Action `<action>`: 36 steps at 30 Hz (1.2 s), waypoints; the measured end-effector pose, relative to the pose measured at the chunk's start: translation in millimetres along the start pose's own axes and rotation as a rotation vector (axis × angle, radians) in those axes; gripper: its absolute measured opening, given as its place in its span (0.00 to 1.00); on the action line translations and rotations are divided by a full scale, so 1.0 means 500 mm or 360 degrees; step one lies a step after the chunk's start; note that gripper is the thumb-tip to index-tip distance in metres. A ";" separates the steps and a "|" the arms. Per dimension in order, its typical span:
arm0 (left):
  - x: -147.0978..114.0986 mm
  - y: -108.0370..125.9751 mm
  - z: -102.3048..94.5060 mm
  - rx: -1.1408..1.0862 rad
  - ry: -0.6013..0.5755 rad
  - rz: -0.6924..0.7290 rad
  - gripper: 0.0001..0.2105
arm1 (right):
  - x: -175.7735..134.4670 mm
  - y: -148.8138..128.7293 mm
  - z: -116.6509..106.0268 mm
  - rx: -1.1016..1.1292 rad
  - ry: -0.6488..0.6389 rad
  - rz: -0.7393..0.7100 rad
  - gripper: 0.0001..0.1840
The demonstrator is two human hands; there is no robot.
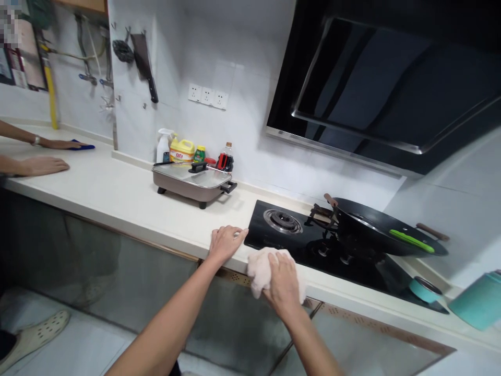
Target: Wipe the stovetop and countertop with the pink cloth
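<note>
A pale pink cloth (258, 267) lies bunched over the counter's front edge by the black gas stove (270, 236). On top of it presses my right hand (282, 277), fingers curled around the fabric. To its left, my left hand (226, 243) rests on the cream countertop (183, 222) with nothing in it. Its thumb points at the stove's left corner. The near burner (283, 221) has no pot on its ring and no grate over it.
A black wok (376, 224) with a green-handled utensil sits on the right burner. A lidded electric pan (188, 185) stands left, bottles behind it. Turquoise containers (477, 303) are at right. A range hood (364, 78) hangs above. At far left, another person's hand (58, 144) presses a blue cloth.
</note>
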State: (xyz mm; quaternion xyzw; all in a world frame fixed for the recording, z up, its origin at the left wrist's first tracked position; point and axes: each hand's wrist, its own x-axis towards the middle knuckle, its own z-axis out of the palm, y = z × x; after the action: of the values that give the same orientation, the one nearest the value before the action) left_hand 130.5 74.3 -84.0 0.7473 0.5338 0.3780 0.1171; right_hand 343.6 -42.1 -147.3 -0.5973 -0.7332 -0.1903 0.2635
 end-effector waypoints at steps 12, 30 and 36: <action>0.001 -0.016 -0.010 -0.0080 0.0052 -0.0040 0.27 | 0.136 -0.006 -0.037 0.1647 0.0032 0.0570 0.26; -0.009 -0.002 -0.012 -0.0011 0.0059 -0.0013 0.22 | 0.108 0.155 -0.059 0.0343 -0.0269 0.0632 0.38; -0.011 0.001 -0.011 -0.0053 0.0081 0.0003 0.19 | 0.200 0.115 -0.028 -0.0004 -0.0594 0.0732 0.42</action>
State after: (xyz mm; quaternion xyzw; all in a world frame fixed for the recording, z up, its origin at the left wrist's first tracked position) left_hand 126.4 67.8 -82.6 0.7359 0.5295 0.4058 0.1155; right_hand 387.3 39.7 -76.9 -0.7728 -0.6142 -0.0134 0.1595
